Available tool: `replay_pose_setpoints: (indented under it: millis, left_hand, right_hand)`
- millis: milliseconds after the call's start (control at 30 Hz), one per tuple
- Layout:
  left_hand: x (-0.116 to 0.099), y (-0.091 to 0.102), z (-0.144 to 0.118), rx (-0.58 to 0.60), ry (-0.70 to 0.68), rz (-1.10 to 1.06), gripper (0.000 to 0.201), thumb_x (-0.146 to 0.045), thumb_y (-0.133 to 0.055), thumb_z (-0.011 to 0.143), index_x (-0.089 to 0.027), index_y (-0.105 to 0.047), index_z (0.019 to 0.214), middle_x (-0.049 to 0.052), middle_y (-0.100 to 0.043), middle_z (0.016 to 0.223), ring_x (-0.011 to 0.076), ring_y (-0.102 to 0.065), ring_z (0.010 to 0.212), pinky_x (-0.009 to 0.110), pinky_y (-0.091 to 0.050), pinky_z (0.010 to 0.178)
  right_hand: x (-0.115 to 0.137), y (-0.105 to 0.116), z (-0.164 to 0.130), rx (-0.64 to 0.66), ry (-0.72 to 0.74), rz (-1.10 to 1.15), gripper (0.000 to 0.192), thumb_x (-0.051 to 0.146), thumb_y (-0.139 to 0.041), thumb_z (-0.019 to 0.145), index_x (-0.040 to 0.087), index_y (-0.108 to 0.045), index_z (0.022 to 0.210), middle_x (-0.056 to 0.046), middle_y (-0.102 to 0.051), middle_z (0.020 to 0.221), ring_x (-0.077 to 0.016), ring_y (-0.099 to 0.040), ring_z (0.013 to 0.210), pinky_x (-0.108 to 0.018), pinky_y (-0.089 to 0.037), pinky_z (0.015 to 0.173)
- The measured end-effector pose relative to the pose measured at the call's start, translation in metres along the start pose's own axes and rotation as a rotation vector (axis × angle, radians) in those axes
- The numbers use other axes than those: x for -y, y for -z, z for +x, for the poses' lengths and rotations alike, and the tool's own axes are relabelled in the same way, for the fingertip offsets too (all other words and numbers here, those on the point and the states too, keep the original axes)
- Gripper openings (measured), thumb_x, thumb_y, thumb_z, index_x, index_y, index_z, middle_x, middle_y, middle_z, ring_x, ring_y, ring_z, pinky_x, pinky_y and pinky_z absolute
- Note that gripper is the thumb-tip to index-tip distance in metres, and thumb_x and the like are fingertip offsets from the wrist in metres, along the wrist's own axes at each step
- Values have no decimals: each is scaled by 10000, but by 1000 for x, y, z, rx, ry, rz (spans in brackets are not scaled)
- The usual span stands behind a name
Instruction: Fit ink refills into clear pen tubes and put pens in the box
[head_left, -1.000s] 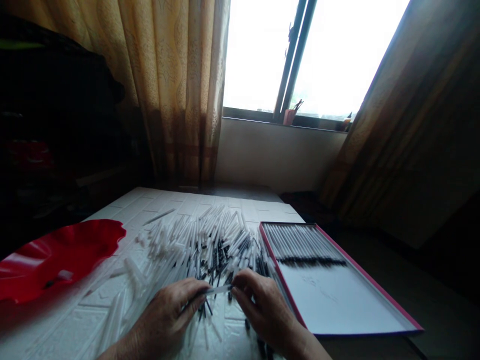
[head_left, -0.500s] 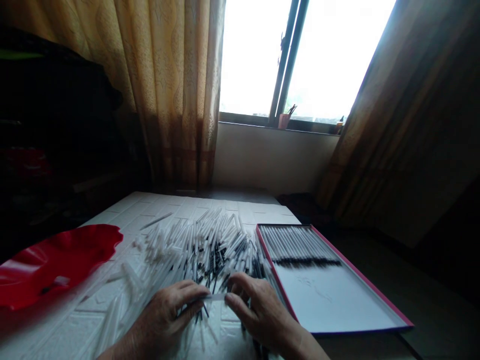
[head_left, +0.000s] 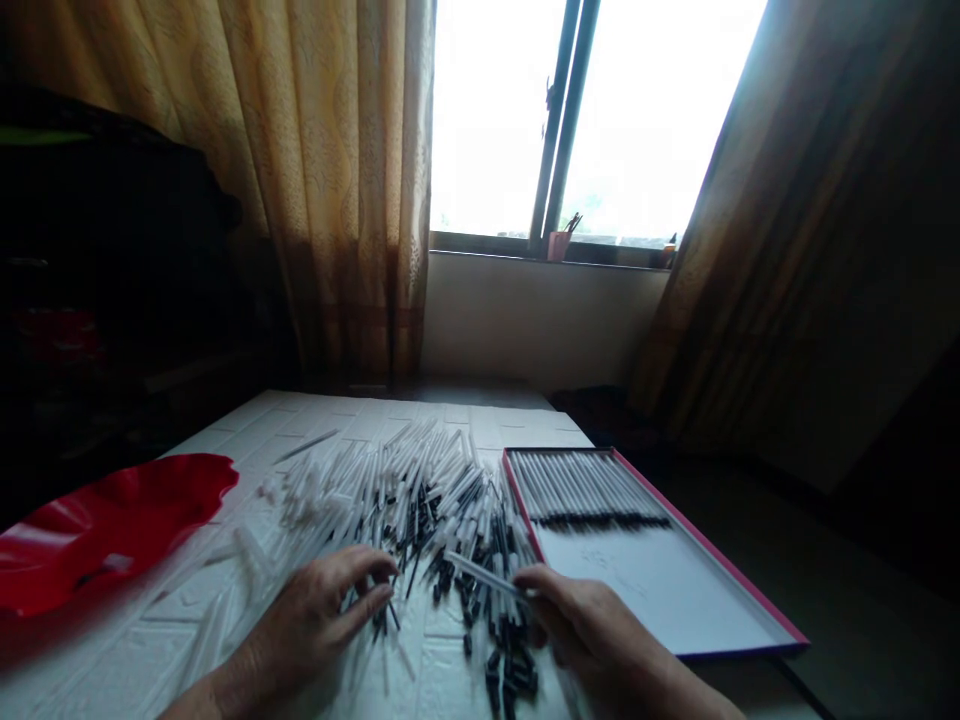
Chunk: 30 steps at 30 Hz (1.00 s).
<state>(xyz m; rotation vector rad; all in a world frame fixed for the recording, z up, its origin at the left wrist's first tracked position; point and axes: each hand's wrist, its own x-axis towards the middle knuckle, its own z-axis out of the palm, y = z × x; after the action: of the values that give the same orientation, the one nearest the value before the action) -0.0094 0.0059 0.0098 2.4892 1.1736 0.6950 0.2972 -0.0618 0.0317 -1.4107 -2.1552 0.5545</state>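
A big heap of clear pen barrels and black pen parts (head_left: 409, 490) covers the middle of the white table (head_left: 315, 410). My right hand (head_left: 592, 640) pinches one clear pen (head_left: 480, 573) by its near end; the pen points up and to the left over the heap. My left hand (head_left: 319, 615) rests with curled fingers on loose pen parts at the heap's near edge; whether it grips one I cannot tell. To the right lies a flat pink-rimmed box (head_left: 675, 590) with a neat row of pens (head_left: 585, 487) at its far end.
A red wavy-edged dish (head_left: 105, 525) sits at the left with a small piece in it. Loose black caps (head_left: 510, 675) lie near the table's front edge. Curtains and a window stand behind the table; the floor to the right is dark.
Both hands were together on one pen. They have parted: my right hand moved right, toward the box, with the pen, and my left hand stayed on the heap. The view shifted slightly.
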Motion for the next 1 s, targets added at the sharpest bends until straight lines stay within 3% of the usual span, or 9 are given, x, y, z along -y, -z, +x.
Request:
replay_pose_setpoints:
  millis: [100, 233, 367, 467, 533, 633, 800, 900, 1000]
  left_hand:
    - [-12, 16, 19, 72, 64, 55, 203, -271, -502, 911, -226, -688, 980, 26, -767, 938, 195, -714, 831, 282, -520, 734]
    - [-34, 26, 57, 178, 115, 165, 129, -232, -600, 895, -234, -723, 935, 20, -768, 907, 208, -712, 822, 278, -509, 683]
    - [-52, 10, 93, 233, 138, 300, 135, -269, -618, 961, -171, -686, 1023, 44, -722, 1017, 218, -689, 933, 414, -537, 839]
    - [-58, -11, 108, 290, 152, 383, 210, -317, -627, 969, -160, -654, 1106, 65, -684, 1127, 226, -677, 979, 447, -549, 861]
    - [-58, -20, 112, 311, 168, 422, 229, -311, -632, 966, -165, -643, 1141, 72, -670, 1166, 234, -672, 1001, 451, -551, 865]
    - [-52, -26, 111, 329, 185, 437, 217, -307, -638, 962, -163, -649, 1124, 66, -676, 1153, 236, -667, 1015, 461, -541, 882]
    - [-43, -21, 102, 315, 163, 352, 111, -148, -638, 892, -145, -701, 983, 106, -700, 1016, 302, -689, 960, 458, -524, 847]
    - [-37, -13, 93, 247, 149, 246, 164, -131, -556, 902, -180, -702, 959, 101, -680, 1025, 290, -694, 932, 408, -514, 829]
    - [-27, -8, 76, 162, 167, 94, 158, -225, -517, 946, -215, -646, 1037, 53, -680, 1009, 216, -690, 910, 316, -519, 818]
  right_hand:
    - [-9, 17, -3, -45, -65, 294, 239, 346, -369, 985, 215, -569, 1003, -38, -676, 805, -161, -618, 620, -256, -470, 567]
    - [-5, 29, 3, -118, -135, 412, 268, 374, -424, 955, 186, -564, 1087, -14, -613, 769, -166, -583, 651, -270, -463, 582]
    - [-1, 32, 12, -246, -148, 458, 352, 371, -436, 934, 167, -629, 1147, -5, -592, 707, -175, -555, 649, -276, -429, 572]
    - [0, 32, 18, -297, -79, 519, 354, 424, -488, 940, 171, -678, 1100, -35, -647, 778, -192, -593, 732, -293, -465, 664]
    - [0, 28, 22, -297, -55, 613, 346, 460, -542, 932, 177, -692, 1063, -43, -668, 828, -189, -603, 773, -291, -475, 707]
    - [0, 16, 26, -297, -73, 737, 368, 497, -561, 931, 178, -685, 1065, -12, -632, 753, -147, -555, 657, -260, -457, 616]
    - [3, -4, 25, -293, -118, 776, 430, 485, -509, 967, 194, -551, 1281, -14, -661, 776, -141, -580, 607, -270, -481, 610]
    - [6, -12, 23, -286, -181, 772, 384, 496, -537, 941, 204, -597, 1183, -42, -678, 885, -142, -598, 644, -267, -486, 638]
    - [9, -29, 24, -209, -246, 819, 402, 564, -559, 895, 194, -659, 1017, -28, -651, 815, -137, -576, 650, -228, -459, 597]
